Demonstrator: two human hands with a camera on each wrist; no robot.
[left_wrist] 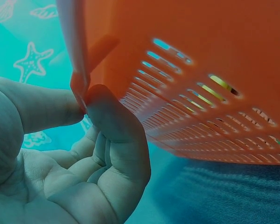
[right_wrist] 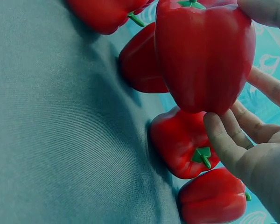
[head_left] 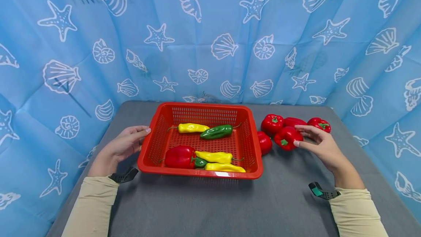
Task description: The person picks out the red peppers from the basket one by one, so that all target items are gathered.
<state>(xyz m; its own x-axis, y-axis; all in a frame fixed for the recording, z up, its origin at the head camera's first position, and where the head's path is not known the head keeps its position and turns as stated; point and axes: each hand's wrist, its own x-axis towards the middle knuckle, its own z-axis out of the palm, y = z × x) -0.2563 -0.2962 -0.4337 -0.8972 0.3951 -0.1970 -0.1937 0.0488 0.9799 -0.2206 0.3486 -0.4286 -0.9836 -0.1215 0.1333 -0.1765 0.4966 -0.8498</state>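
My left hand [head_left: 126, 145] pinches the left rim of a red perforated plastic basket [head_left: 200, 175] between thumb and forefinger; the left wrist view shows the basket's side wall [left_wrist: 186, 28] tilted. My right hand [head_left: 320, 145] holds a red bell pepper [right_wrist: 205, 56] between thumb and fingertips, raised above the grey surface to the basket's right. Inside the basket lie a yellow pepper [head_left: 193, 128] and a green pepper [head_left: 217, 132] at the back. A red bell pepper [head_left: 179, 156], a partly hidden green one [head_left: 200, 162] and two yellow peppers [head_left: 213, 157] lie at the front.
More red bell peppers [head_left: 272, 124] are grouped right of the basket, one [head_left: 264, 143] close against its right side and another [head_left: 319, 124] beyond my right fingers. A grey cloth-covered table [head_left: 197, 207] lies beneath. Blue curtains [head_left: 210, 17] with shell prints surround it.
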